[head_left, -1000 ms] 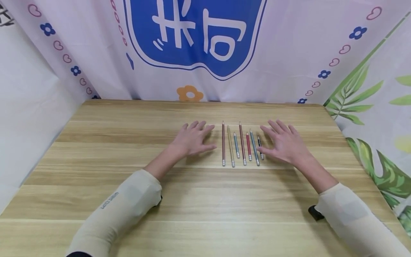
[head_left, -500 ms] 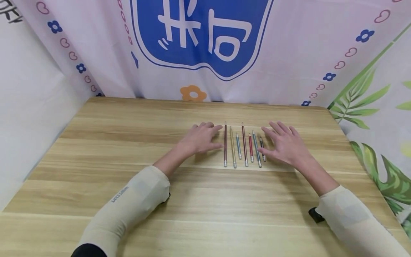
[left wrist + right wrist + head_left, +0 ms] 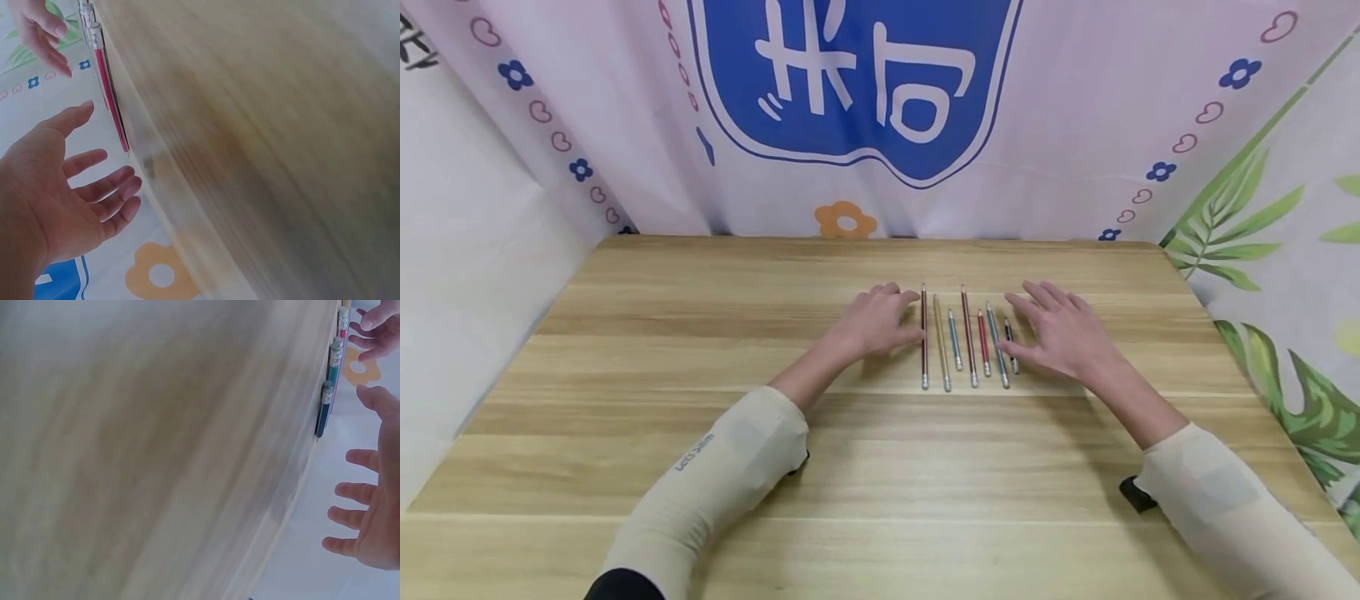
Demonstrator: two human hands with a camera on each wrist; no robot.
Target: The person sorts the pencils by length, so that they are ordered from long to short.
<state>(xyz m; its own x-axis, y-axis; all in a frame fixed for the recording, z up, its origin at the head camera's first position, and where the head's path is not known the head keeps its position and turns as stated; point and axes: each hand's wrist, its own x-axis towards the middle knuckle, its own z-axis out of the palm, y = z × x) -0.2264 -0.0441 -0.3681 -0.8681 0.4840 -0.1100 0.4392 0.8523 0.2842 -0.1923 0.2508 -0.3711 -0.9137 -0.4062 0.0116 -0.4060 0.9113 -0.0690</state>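
Several pencils with eraser ends lie side by side on the wooden table in the head view. From the left come a long dark red pencil, a gold pencil, a short light blue pencil, another dark red pencil, a short red pencil, a longer blue pencil and a short black pencil. My left hand is beside the row, thumb and index fingertip right at the leftmost pencil. On the other side, my right hand has spread fingers, its thumb overlapping the blue pencil. Neither hand grips anything.
The wooden table extends around the pencils on all sides. A printed curtain hangs along its back edge, and a leaf-patterned cloth hangs at the right. Both forearms wear pale sleeves.
My left hand has moved right, from a small gap away up to the leftmost pencil, its fingers a little more bent. My right hand has hardly moved. The pencils keep their order.
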